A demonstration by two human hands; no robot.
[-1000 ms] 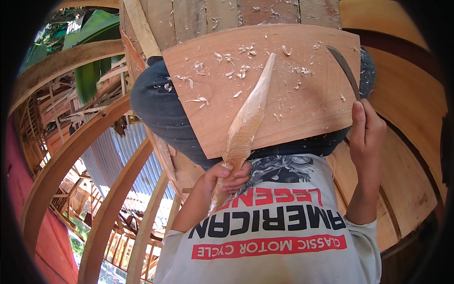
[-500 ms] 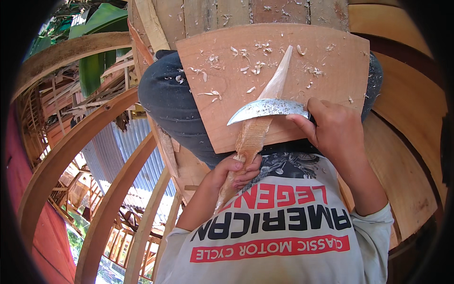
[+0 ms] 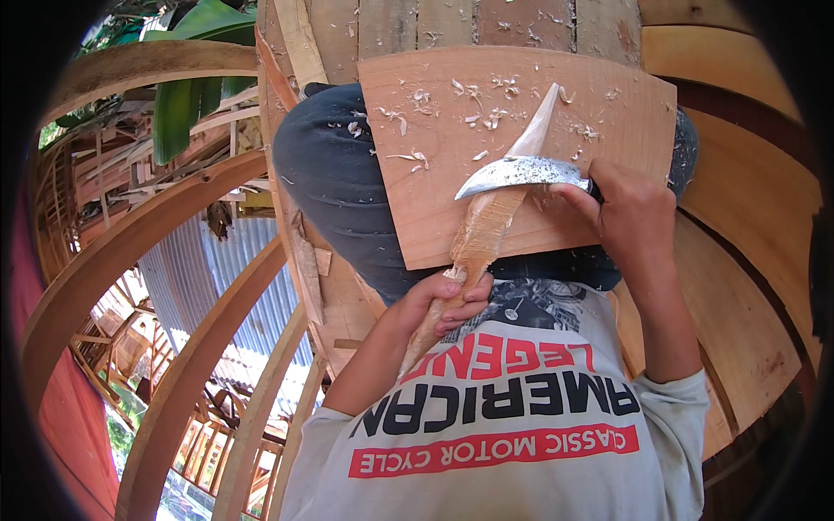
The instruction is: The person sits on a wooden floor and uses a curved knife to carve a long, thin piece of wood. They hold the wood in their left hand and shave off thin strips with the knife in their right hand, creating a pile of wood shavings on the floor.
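Observation:
Across my lap lies a wooden board (image 3: 417, 208) with pale shavings scattered over its far half. A long, pointed piece of carved wood (image 3: 483, 227) rests on it, its smooth pale tip toward the far edge and its rougher end toward my shirt. My left hand (image 3: 446, 304) is closed around the narrow near part of this piece. My right hand (image 3: 632, 208) grips a curved knife (image 3: 521, 174), its handle mostly hidden by my fingers. The mottled steel blade lies across the carved wood around its middle, point to the left, and my right thumb presses along the blade's base.
Curved wooden ribs (image 3: 187, 369) rise at the left, with corrugated metal sheets (image 3: 248, 278) and stacked timber below them. Curved planks (image 3: 728, 326) form a wall at the right. Shavings dot the planks (image 3: 499, 22) beyond the board. Green leaves (image 3: 178, 117) hang at the upper left.
The knife has moved slightly away from me along the carved wood, toward its tip. The whole view has shifted a little, and both hands keep their grip.

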